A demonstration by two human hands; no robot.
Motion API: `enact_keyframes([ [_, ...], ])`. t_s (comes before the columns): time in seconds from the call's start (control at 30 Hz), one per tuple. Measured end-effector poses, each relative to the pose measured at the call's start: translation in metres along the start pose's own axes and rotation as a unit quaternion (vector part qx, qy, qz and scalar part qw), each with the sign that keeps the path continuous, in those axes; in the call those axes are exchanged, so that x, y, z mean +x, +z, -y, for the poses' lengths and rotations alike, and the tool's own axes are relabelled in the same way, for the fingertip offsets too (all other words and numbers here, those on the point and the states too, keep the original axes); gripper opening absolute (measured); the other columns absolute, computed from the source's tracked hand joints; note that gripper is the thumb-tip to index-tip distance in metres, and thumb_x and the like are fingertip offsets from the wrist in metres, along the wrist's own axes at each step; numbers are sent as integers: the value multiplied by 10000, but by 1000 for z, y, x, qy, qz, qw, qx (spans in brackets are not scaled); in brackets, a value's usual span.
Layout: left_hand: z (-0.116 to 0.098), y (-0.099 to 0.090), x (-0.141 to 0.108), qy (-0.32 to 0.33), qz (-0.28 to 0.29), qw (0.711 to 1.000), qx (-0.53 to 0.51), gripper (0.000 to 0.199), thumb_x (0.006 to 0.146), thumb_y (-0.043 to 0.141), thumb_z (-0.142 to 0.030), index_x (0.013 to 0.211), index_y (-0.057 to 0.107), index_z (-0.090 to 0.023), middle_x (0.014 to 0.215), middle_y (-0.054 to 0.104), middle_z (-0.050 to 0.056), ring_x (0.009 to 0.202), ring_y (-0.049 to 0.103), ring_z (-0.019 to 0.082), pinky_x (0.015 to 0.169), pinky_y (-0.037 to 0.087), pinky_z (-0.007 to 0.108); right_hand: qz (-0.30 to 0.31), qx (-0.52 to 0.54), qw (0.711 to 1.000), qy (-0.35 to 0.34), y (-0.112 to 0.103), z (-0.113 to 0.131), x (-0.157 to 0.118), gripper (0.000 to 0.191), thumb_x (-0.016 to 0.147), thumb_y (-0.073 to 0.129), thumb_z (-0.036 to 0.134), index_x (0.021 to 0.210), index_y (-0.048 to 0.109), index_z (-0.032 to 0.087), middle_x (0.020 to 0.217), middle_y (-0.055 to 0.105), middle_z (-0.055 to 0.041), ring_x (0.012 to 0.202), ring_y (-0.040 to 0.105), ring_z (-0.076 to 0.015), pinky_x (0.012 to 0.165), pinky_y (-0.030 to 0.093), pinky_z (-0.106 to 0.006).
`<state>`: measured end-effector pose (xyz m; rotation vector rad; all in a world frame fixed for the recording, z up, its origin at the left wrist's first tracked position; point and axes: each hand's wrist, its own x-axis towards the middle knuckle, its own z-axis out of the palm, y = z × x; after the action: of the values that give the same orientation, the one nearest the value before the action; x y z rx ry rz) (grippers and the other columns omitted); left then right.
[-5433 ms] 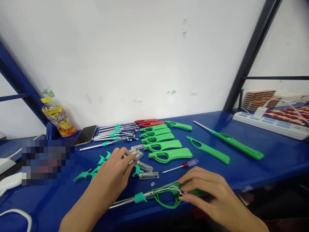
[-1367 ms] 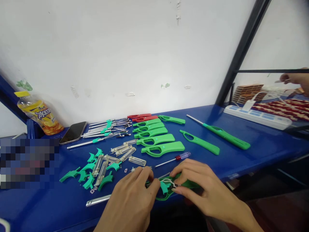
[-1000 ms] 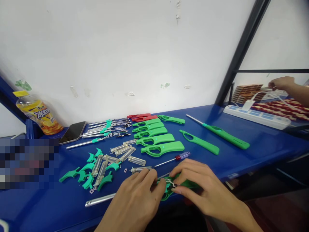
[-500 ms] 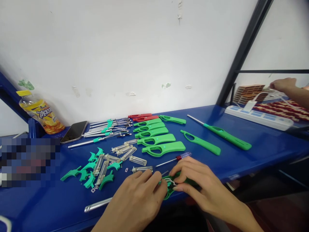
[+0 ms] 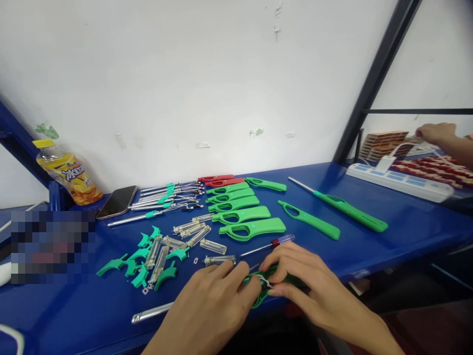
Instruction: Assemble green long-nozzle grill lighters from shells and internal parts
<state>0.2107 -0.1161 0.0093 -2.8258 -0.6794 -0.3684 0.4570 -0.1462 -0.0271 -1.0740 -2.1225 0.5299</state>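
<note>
Open green shell (image 5: 258,301), front edge of bench (image 5: 92,318)

From left: bottle (image 5: 70,172), phone (image 5: 117,202), teal pieces (image 5: 139,277) jumbled with clear tubes (image 5: 213,246), wired rods (image 5: 133,219) behind, other shells (image 5: 254,227) in a row, screwdriver (image 5: 283,240) just beyond right hand (image 5: 306,281), lighter (image 5: 349,209), power strip (image 5: 399,182).

Green shell mostly covered: silver rod (image 5: 153,312) jutting left from under left hand (image 5: 218,308), low over loop end, fingertips hidden, cannot tell if gripping; white wires (image 5: 264,280) looped inside; right hand clamped on shell, thumb by wires.

Blue table (image 5: 417,228), green handle shells (image 5: 264,227), clear tanks (image 5: 213,246), screwdriver (image 5: 276,242), phone (image 5: 117,202)
</note>
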Motion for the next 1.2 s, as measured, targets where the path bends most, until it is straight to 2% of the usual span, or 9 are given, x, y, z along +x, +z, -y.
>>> enact_keyframes([
  [0.2,-1,-1,1,-5,16,1000,-8,287,911,831,-150,1081,617,-235,978,718,-30,763,716,222,568,536,346,6,21,1000,4,-2,1,4,182,1057,687,312,915,588,256,1130,735,27,1069,675,-183,1146,403,-392],
  [0.43,-1,-4,1,-5,17,1000,-2,240,930,809,-147,1057,624,-230,972,716,-25,789,729,233,563,554,349,-18,44,999,16,2,0,7,245,971,802,297,831,609,239,1069,735,43,1000,677,-165,997,453,-329],
  [0.57,-1,-3,1,-5,23,1000,-2,230,933,806,-150,1062,632,-227,978,718,-17,804,737,241,565,569,344,-20,57,998,27,2,-1,7,255,976,802,281,828,598,239,1060,737,60,990,673,-148,941,452,-301],
  [0.77,1,-6,2,-8,68,998,1,137,1007,723,-179,1123,666,-223,1055,736,18,885,756,241,619,604,318,-20,52,998,24,1,-1,5,192,1013,760,281,884,620,262,1074,745,71,1002,676,-148,985,442,-313],
  [0.9,2,-10,3,-17,106,994,16,164,1026,698,-180,1181,681,-229,1116,744,43,959,762,241,676,625,294,-16,42,999,22,1,1,3,154,1043,719,304,918,634,273,1096,752,68,1015,683,-154,1058,427,-337],
  [1.03,2,-11,5,-13,114,993,12,181,1037,664,-152,1201,683,-225,1127,747,54,971,764,253,722,652,329,-15,40,999,22,0,1,3,156,1047,712,304,916,634,273,1090,750,72,1013,683,-148,1075,423,-336],
  [1.2,1,-11,5,-12,120,992,30,175,1036,664,-151,1195,691,-220,1139,747,68,969,766,241,764,654,318,-12,39,999,36,0,1,5,153,1036,729,307,914,641,279,1090,749,80,1022,684,-144,1055,435,-321],
])
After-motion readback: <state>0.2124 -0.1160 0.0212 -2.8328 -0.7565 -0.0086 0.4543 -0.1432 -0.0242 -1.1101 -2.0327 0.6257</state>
